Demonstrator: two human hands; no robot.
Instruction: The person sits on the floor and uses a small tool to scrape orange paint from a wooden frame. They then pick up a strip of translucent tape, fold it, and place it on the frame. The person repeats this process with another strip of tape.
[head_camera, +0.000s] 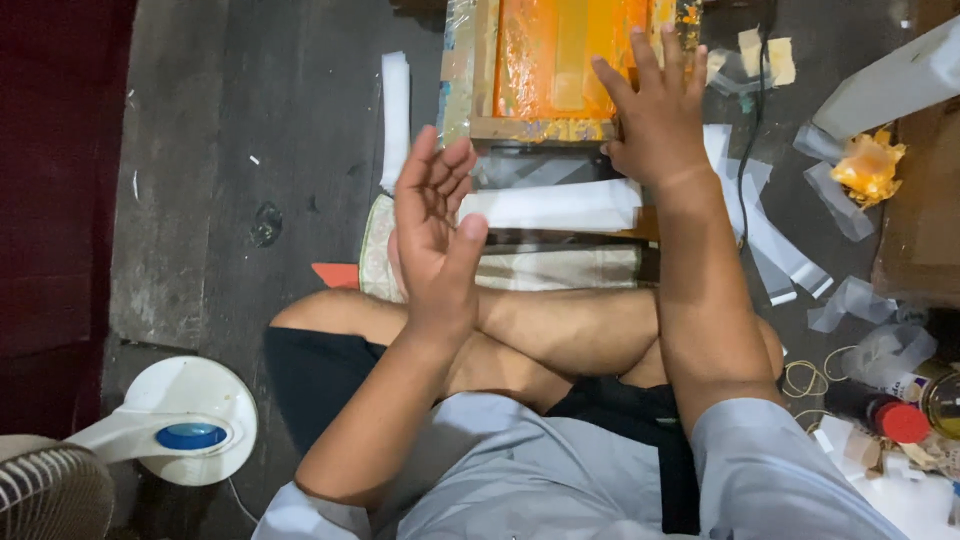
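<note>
**Wet orange ink under a flat palm**

The right hand (658, 120) lay flat on the wooden printing frame (545, 70), fingers (645, 55) spread and reaching onto its orange-inked mesh. The frame sat on the floor just ahead of the crossed legs, over a white paper sheet (555, 205) that showed below the fingertips' side of the frame. The left hand (432, 225) was raised in the air, palm open, fingers loosely together and slightly curled, holding nothing and touching nothing.

The likeliest trouble, as I judged it, was smearing: fingertips resting on the inked mesh could pick up colour and carry it to the paper or the clothing. With only one hand bearing down near a corner, the frame could also slide or tip, blurring whatever lay beneath.

The work sat on a dark, worn floor (300, 130), not on any raised surface. Right of the right-hand fingers lay scattered white paper strips (775, 250), an ink-stained crumpled wrap (868, 165) and a black cable (757, 90). Nearer the body on that side stood a red-capped bottle (885, 412) beside rubber bands (800, 378). Well left of the left fingers stood a white fan base (185, 420).
</note>
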